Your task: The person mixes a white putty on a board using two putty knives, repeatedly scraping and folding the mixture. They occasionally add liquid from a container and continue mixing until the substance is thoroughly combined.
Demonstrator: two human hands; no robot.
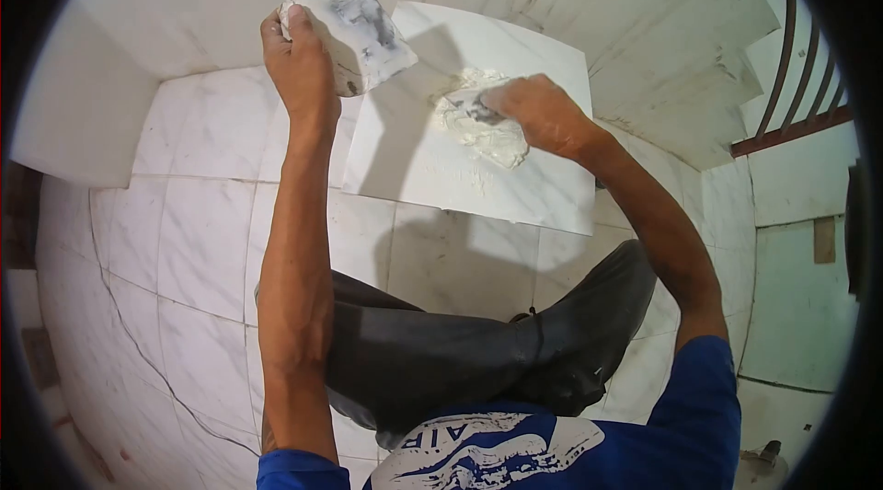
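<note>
My left hand [296, 62] grips a wide flat putty blade [359, 25], smeared grey and white, held up above the floor. My right hand [538, 113] holds a smaller putty knife [460, 105] whose blade is pressed into a heap of white putty [483, 126]. The putty lies on a loose white marble tile [414, 159] resting on the floor in front of me. Both hands are over that tile, the left at its far left corner, the right near its middle.
My bent legs in dark trousers [460, 352] fill the lower middle. White marble floor tiles [184, 242] surround me. White-stained stair steps [681, 57] rise at the upper right beside a dark red railing [800, 76]. A low white wall [83, 113] stands at left.
</note>
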